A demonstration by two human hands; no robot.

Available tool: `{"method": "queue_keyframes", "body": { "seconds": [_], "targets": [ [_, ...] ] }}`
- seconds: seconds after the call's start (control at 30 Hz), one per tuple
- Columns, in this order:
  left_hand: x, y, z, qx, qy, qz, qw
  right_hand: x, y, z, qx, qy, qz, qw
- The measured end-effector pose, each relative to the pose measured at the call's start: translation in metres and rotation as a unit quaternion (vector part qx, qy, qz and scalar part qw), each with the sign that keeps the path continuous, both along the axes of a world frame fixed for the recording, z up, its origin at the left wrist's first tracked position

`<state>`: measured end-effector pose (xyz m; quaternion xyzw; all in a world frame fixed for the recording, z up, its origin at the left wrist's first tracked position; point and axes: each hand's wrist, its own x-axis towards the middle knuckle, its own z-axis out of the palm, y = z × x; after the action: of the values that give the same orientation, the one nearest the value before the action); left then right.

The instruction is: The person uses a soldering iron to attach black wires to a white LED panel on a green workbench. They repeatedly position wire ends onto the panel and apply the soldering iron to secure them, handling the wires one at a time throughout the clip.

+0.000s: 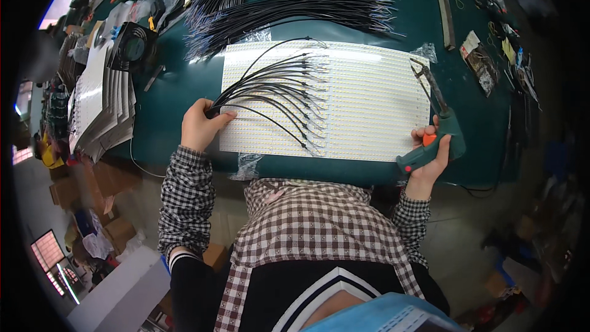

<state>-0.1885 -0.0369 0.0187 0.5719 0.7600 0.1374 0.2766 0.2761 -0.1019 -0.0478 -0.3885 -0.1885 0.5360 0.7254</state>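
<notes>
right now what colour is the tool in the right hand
Dark green with an orange trigger: the soldering gun in the right hand, clearest in the head view.

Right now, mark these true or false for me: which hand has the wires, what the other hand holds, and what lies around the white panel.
1. The left hand grips a fanned bundle of black wires. True.
2. The right hand is empty. False: it holds a green soldering gun with an orange trigger.
3. The wires' free ends lie over the white LED panel. True.
4. The table is red. False: it is dark green.
5. More black wire bundles lie beyond the panel. True.
6. A black fan sits right of the panel. False: it is at the left.
</notes>
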Motion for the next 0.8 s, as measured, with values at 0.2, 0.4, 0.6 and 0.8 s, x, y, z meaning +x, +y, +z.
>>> {"method": "queue_keyframes", "body": {
  "seconds": [0.2, 0.4, 0.6, 0.8],
  "targets": [
    [0.0, -0.017, -0.012, 0.117, -0.032, 0.004, 0.993, -0.005, -0.002, 0.001, 0.017, -0.01, 0.008, 1.0],
    [0.024, -0.019, 0.009, 0.102, -0.002, 0.044, 0.994, -0.002, -0.002, 0.001, 0.01, -0.015, 0.014, 1.0],
    [0.012, -0.023, 0.025, 0.083, -0.183, 0.046, 0.978, 0.0, -0.002, 0.0, 0.026, 0.003, 0.006, 1.0],
    [0.003, -0.034, 0.061, 0.08, -0.351, 0.051, 0.932, 0.018, -0.002, -0.003, 0.048, 0.006, -0.016, 0.999]
  ]
}}
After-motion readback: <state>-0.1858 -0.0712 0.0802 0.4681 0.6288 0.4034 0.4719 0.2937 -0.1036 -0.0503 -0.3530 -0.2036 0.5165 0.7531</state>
